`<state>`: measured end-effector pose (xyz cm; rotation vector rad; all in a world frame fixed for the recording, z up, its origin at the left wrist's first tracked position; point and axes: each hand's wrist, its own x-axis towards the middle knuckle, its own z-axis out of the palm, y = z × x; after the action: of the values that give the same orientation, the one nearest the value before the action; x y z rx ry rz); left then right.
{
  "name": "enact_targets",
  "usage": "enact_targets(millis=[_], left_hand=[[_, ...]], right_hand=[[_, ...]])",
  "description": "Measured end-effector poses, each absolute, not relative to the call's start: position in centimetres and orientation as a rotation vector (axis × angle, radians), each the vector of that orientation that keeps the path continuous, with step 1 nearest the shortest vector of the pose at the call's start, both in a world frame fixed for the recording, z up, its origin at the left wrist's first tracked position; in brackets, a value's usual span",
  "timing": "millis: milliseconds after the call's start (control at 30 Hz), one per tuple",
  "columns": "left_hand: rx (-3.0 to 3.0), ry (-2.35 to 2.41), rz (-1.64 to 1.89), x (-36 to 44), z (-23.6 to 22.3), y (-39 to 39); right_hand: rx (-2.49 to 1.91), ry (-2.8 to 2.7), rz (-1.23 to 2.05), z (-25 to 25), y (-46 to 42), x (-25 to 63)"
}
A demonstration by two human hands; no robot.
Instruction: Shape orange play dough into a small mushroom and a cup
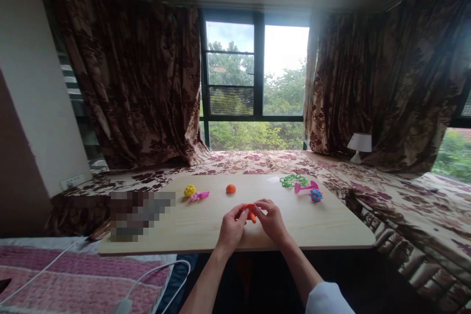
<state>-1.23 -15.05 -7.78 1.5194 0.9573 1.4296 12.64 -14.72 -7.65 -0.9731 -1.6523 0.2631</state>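
Near the table's front edge, both hands pinch a soft-looking orange piece (251, 214) with a rounded end hanging down; I cannot make out its kind. My left hand (232, 226) grips its left side with thumb and fingers. My right hand (271, 221) holds its right and upper part, and the fingers cover much of it. Just beyond the hands sits an orange dome-shaped thing (230, 189). To the left lie a bumpy yellow lump (189, 191) and a crumpled pink piece (199, 196), touching or nearly so.
At the table's (206, 225) right back are a tangled green string (293, 180), a pink dumbbell-shaped piece (305, 187) and a blue-and-pink knobbly ball (315, 195). A blurred patch hides the left end. White cables (158, 269) cross the bedding at lower left. A lamp (359, 144) stands behind.
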Motion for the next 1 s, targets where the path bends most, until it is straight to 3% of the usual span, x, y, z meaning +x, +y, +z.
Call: enact_targets(millis=[700,1000], left_hand=[[1.390,0.851,1.491,-1.38,-7.94,-15.03],[1.541,1.006,1.454,-1.03,-7.19,-15.72]], right_hand=[[-0.983,-1.638,0.355,-8.16,-14.07,12.58],[-1.000,-1.611,0.231,-8.02,-14.32,12.85]])
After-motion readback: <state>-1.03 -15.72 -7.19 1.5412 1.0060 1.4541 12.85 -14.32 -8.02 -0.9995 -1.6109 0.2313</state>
